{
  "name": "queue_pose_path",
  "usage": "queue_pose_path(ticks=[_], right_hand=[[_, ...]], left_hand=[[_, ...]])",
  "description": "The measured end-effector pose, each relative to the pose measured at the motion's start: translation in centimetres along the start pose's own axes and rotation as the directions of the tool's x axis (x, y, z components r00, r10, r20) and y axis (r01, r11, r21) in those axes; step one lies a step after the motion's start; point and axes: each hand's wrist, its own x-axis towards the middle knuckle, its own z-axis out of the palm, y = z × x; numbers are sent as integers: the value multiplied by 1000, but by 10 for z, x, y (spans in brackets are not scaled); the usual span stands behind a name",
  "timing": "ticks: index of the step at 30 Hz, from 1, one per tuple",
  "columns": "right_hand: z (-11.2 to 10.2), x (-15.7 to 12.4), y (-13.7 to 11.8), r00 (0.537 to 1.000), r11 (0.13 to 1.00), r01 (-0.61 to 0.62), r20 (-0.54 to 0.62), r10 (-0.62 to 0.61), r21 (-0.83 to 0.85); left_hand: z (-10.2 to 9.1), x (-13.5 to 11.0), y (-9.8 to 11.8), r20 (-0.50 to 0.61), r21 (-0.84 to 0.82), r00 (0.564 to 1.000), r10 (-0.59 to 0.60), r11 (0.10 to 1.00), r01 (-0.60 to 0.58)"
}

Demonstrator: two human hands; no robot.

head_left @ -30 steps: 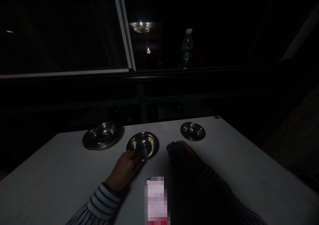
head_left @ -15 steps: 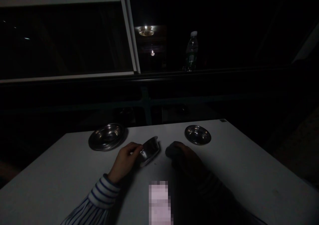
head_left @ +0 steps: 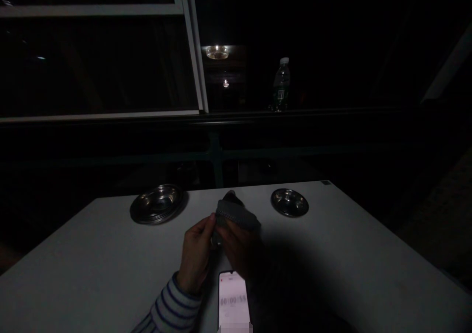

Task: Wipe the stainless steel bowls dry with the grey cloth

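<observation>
My left hand (head_left: pixel 196 249) pinches the near left rim of a small metal dish (head_left: pixel 233 197), held tilted above the table. Most of the dish is hidden behind a grey cloth (head_left: pixel 238 215). My right hand (head_left: pixel 239 247), in deep shadow, grips that cloth and presses it against the dish. A stack of shiny metal dishes (head_left: pixel 158 205) stands at the left, beyond my left hand. One more metal dish (head_left: pixel 289 203) lies by itself to the right of the cloth.
A lit phone (head_left: pixel 233 298) showing a timer lies on the white table (head_left: pixel 92 264), close below my hands. Behind the table a plastic bottle (head_left: pixel 281 87) stands on a dark ledge by the window frame (head_left: pixel 191 43). The surroundings are very dark.
My right hand has moved left with the cloth, from beside the dish onto it. My left hand has shifted slightly right, and the dish has turned and is now mostly covered.
</observation>
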Motion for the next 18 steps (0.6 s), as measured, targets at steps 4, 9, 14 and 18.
queue_pose_path(ticks=[4, 9, 14, 18], right_hand=[[-2, 6, 7, 997, 998, -50, -56, 48, -24], [-3, 10, 10, 1000, 1000, -8, 9, 8, 4], [0, 13, 13, 1000, 999, 18, -5, -18, 36], [6, 16, 20, 996, 991, -79, -35, 83, 109]], left_hand=[[2, -3, -1, -65, -29, 998, -17, 999, 15], [5, -9, 0, -81, -67, 994, -77, 995, 72], [6, -13, 0, -116, -73, 991, -73, 995, 65], [5, -14, -5, -74, -30, 995, -65, 998, 63]])
